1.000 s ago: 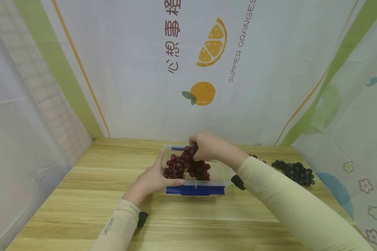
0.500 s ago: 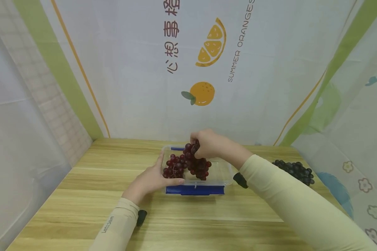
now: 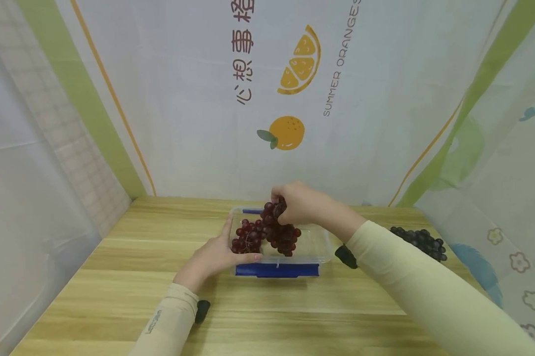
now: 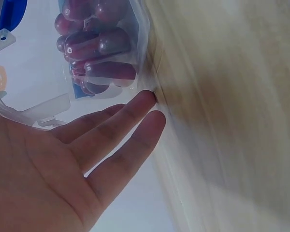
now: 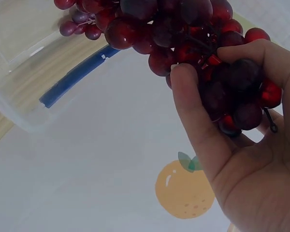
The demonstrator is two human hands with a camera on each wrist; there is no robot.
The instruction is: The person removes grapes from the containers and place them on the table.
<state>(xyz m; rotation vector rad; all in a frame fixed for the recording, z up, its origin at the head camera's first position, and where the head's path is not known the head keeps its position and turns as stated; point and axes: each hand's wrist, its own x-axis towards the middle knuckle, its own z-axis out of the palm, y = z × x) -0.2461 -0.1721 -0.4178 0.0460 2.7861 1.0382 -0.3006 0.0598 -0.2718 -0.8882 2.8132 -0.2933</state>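
A clear plastic container (image 3: 314,258) with blue latches stands on the table. My right hand (image 3: 300,203) grips the upper end of a bunch of dark red grapes (image 3: 285,238) over it; the bunch hangs down toward the inside. In the right wrist view, thumb and fingers curl round several grapes (image 5: 227,92). A second bunch of red grapes (image 3: 247,239) lies in the container's left end. My left hand (image 3: 210,256) rests against that end, thumb along the front rim and fingers extended along the side. The left wrist view shows those fingers (image 4: 130,150) straight beside the clear wall.
A bunch of black grapes (image 3: 421,243) lies at the table's right side, partly covered by my right sleeve (image 3: 410,277). The wooden table (image 3: 116,287) meets a white printed curtain (image 3: 196,148) at its back edge.
My right hand has risen slightly and shifted back and right with the bunch of grapes. Red grapes seen behind the right forearm a second ago are hidden now. My left hand stays put.
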